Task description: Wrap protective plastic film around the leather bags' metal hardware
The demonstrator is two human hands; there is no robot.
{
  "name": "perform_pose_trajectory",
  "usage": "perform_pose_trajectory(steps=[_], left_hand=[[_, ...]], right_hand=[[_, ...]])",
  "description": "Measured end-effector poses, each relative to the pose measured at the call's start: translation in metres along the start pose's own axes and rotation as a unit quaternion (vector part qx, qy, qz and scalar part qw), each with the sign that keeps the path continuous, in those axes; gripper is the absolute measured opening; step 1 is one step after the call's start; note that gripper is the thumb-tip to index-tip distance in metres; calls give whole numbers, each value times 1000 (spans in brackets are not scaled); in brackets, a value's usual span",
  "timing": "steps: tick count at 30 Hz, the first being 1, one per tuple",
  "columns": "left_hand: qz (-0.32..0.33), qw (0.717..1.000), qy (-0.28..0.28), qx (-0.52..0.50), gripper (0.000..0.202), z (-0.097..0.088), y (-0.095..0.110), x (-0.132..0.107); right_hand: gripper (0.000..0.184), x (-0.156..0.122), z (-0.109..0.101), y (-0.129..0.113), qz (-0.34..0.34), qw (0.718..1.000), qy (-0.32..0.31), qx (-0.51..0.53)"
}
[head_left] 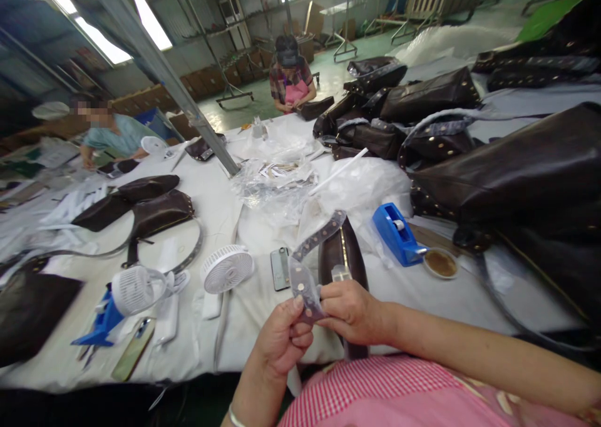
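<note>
My left hand (285,336) pinches the studded bag strap (303,283), which is covered in clear plastic film. Close beside it, my right hand (352,311) grips the same strap with curled fingers. The strap loops up and away from my hands toward the top of a dark brown leather handbag (359,252). That bag stands on the table just in front of me, with a brass-coloured zipper along its top. My right hand covers its near end, where a small piece of clear film shows.
A blue tape dispenser (397,233) and a dish of brown paste (440,263) sit right. Dark bags (511,170) pile up behind them. Left are a phone (280,268), white fans (228,268) and more bags (162,213). A metal post (188,111) rises mid-table; two people (291,79) sit beyond.
</note>
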State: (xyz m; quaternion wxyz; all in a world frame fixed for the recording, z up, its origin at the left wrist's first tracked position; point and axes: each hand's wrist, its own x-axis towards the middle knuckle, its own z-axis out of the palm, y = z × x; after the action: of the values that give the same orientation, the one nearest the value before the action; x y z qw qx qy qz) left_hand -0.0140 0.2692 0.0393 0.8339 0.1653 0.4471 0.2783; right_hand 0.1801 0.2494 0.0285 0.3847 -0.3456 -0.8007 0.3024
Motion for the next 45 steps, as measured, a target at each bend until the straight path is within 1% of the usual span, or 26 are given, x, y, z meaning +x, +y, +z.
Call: perform_pose_trajectory(steps=[3, 5, 6, 7, 9, 11, 12, 13, 14, 16, 18, 20, 22, 25, 28, 31, 33, 34, 35, 36, 39, 40, 41, 43, 44, 45], left_hand=[[20, 1000, 6, 18, 36, 3, 2, 2], [65, 995, 20, 77, 31, 3, 3, 1], [98, 985, 26, 136, 28, 4, 3, 0], [139, 967, 29, 210, 26, 4, 2, -2], [225, 903, 23, 365, 20, 6, 0, -6], [293, 836, 9, 464, 15, 7, -4, -8], [318, 810, 4, 492, 14, 8, -6, -8], [336, 794, 1, 507, 15, 8, -8, -8], [344, 787, -2, 513, 16, 7, -10, -7], [325, 805, -16, 495, 16, 5, -11, -5], [255, 872, -29, 417, 19, 1, -9, -3], [155, 951, -27, 267, 35, -2, -6, -1], [66, 991, -24, 116, 45, -2, -1, 1], [0, 999, -35, 25, 45, 4, 5, 4], [19, 998, -10, 51, 39, 10, 5, 6], [88, 986, 13, 142, 35, 9, 0, 6], [132, 964, 11, 232, 33, 7, -3, 3], [159, 946, 5, 283, 31, 6, -3, 0], [190, 923, -2, 335, 29, 6, -3, -3], [222, 897, -10, 381, 27, 6, -3, -5], [303, 828, -25, 471, 24, 9, -3, -12], [319, 812, -26, 489, 24, 9, -4, -13], [331, 798, -27, 502, 23, 10, -4, -14], [346, 783, -35, 515, 21, 10, -5, -14], [347, 784, -41, 513, 21, 9, -5, -14], [340, 793, -46, 504, 21, 8, -5, -13]], right_hand=[[24, -1, 0, 3, -4, 1000, -3, -11], [24, 0, -2, 4, 63, 995, 6, 79], [28, 1, -2, 4, 119, 980, 10, 159], [35, 2, -3, 4, 185, 949, 13, 253], [46, 3, -3, 4, 323, 842, 17, 432], [48, 5, -1, 2, 420, 737, 31, 529], [46, 5, 0, 1, 449, 711, 47, 539], [43, 6, 1, 0, 465, 705, 64, 531], [39, 6, 2, -1, 470, 716, 82, 511], [33, 7, 1, -4, 446, 761, 102, 459], [28, 8, -3, -7, 390, 832, 96, 382], [26, 7, -8, -9, 309, 906, 79, 279], [26, 6, -12, -11, 226, 955, 57, 185], [21, 1, -12, -9, 133, 987, 19, 93], [18, -5, -8, -6, 87, 996, -19, -22], [18, -9, -7, -4, 108, 993, -37, -21], [21, -8, -10, -5, 163, 982, -23, 89], [27, -7, -11, -5, 204, 964, -12, 168], [33, -5, -13, -6, 254, 933, 0, 255], [38, -4, -13, -7, 307, 888, 10, 342], [38, 0, -11, -12, 426, 731, 50, 531], [35, 0, -9, -14, 446, 697, 69, 557], [32, 1, -8, -16, 459, 678, 88, 568], [26, 1, -6, -20, 477, 672, 114, 555], [23, 1, -6, -21, 478, 688, 118, 533], [20, 1, -7, -22, 468, 720, 116, 498]])
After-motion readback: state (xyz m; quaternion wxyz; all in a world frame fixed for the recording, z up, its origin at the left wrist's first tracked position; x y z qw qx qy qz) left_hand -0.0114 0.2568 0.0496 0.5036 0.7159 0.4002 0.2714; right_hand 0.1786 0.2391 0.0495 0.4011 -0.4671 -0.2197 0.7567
